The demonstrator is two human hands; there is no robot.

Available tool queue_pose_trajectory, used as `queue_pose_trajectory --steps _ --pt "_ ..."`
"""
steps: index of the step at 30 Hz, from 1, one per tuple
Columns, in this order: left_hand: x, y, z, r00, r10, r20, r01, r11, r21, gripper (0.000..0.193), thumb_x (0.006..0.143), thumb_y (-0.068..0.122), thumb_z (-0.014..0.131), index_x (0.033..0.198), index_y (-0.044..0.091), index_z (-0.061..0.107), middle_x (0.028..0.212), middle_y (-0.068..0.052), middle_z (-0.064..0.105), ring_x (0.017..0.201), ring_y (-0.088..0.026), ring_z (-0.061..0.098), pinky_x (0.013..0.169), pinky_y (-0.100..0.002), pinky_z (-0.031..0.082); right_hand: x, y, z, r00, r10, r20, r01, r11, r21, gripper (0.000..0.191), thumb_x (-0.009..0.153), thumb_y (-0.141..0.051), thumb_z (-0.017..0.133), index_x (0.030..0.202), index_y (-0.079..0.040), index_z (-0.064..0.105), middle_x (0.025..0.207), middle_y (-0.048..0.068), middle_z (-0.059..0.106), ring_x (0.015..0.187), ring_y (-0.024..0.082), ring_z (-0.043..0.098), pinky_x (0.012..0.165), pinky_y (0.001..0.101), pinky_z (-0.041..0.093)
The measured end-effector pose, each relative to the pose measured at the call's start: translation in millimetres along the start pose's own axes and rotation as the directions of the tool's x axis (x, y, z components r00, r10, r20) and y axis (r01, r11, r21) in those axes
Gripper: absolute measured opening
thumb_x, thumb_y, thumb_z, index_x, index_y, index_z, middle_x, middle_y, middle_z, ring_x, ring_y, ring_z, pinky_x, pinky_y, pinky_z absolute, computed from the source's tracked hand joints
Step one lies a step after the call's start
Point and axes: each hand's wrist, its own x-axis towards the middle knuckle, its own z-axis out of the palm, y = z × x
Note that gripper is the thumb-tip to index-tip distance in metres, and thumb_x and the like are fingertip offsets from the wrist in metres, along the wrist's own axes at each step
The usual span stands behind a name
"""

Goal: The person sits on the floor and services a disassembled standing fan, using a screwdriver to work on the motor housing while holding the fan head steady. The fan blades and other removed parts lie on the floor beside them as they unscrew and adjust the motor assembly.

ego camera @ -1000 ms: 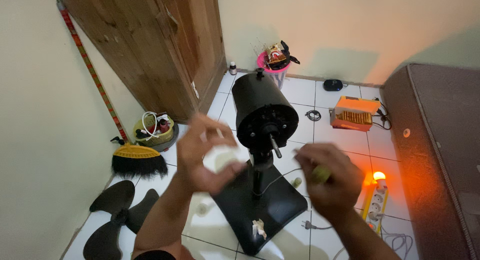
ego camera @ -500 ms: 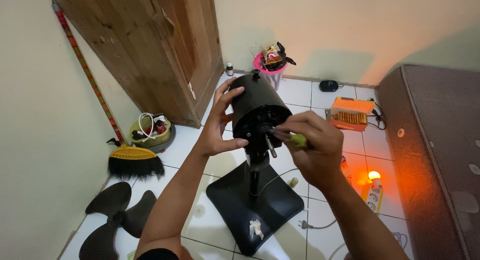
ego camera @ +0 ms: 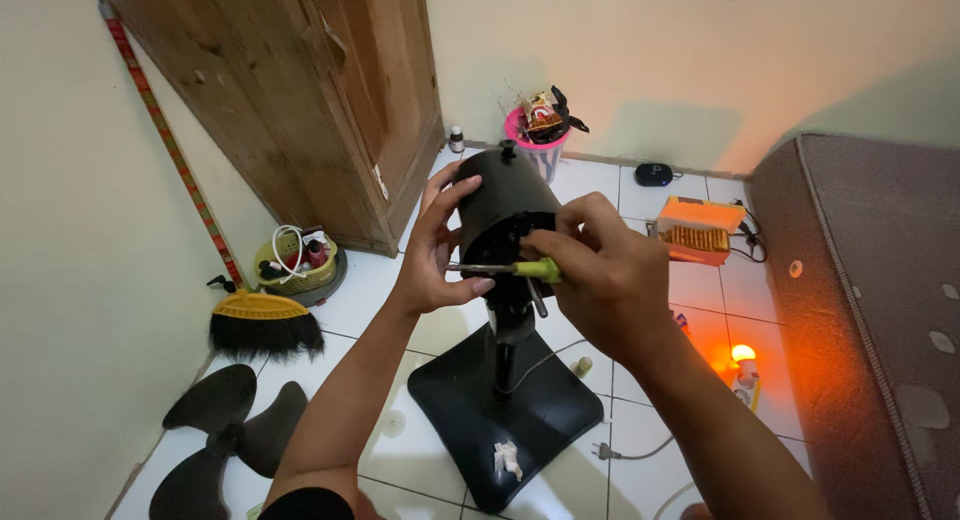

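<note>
Your left hand point(ego camera: 437, 248) is wrapped around the side of the black cylindrical plastic motor housing point(ego camera: 503, 212) of a standing fan, fingers spread over its curve. The housing sits on top of a short black pole rising from the black square base point(ego camera: 470, 405) on the white tiled floor point(ego camera: 640, 410). Your right hand point(ego camera: 610, 280) is clamped on the yellow-green-handled screwdriver point(ego camera: 520, 270), its metal shaft lying across the front face of the housing, tip close to your left thumb.

That thumb is the risk: if the blade slips out of its seat under pressure, it looks likely to run straight into your left hand. The housing can also tilt on its pole if your left grip loosens, throwing the tip off. A freed screw could drop and roll away across the tiles. The black fan blade point(ego camera: 225, 440) lies on the floor well to the left, and the white power cord point(ego camera: 640, 450) trails just beside the base.
</note>
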Motion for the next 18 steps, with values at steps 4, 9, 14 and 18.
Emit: queue_pose_trajectory --steps 4,9,14,18 --pt "-1 1 1 1.000 0.013 -0.008 -0.013 1.000 -0.009 0.097 0.070 0.023 0.091 0.157 0.015 0.048 0.168 -0.013 0.023 0.155 -0.030 0.041 0.122 -0.046 0.054 9 -9 -10 0.992 -0.003 0.126 0.026 0.983 -0.183 0.019 0.077 -0.007 0.078 0.095 -0.014 0.075 0.084 0.002 0.057 0.061 0.020 0.061 0.053 0.0360 0.047" --pt "0 1 1 1.000 0.026 -0.010 -0.026 0.999 0.034 0.097 0.070 0.023 0.093 0.156 0.016 0.049 0.167 -0.012 0.023 0.155 -0.028 0.040 0.122 -0.046 0.054 20 -12 -16 0.977 0.009 0.211 0.044 0.968 -0.246 0.015 0.078 -0.010 0.077 0.093 -0.013 0.075 0.082 0.002 0.056 0.058 0.022 0.062 0.049 0.0381 0.044" --pt "3 0 2 0.998 0.068 -0.015 -0.068 0.997 0.043 0.094 0.071 0.021 0.094 0.154 0.016 0.049 0.165 -0.011 0.023 0.156 -0.027 0.035 0.125 -0.045 0.046 24 -15 -15 0.982 0.051 0.180 -0.010 0.975 -0.222 0.014 0.076 -0.013 0.081 0.089 -0.014 0.075 0.085 0.002 0.060 0.060 0.023 0.063 0.051 0.0382 0.046" --pt "2 2 2 0.999 0.029 -0.015 -0.028 0.999 0.046 0.097 0.069 0.022 0.094 0.156 0.019 0.050 0.165 -0.010 0.024 0.153 -0.027 0.038 0.118 -0.044 0.056 26 -7 -17 0.976 0.151 0.160 -0.145 0.988 -0.048 0.018 0.078 -0.015 0.086 0.088 -0.009 0.073 0.112 0.011 0.067 0.069 0.023 0.069 0.056 0.0363 0.050"
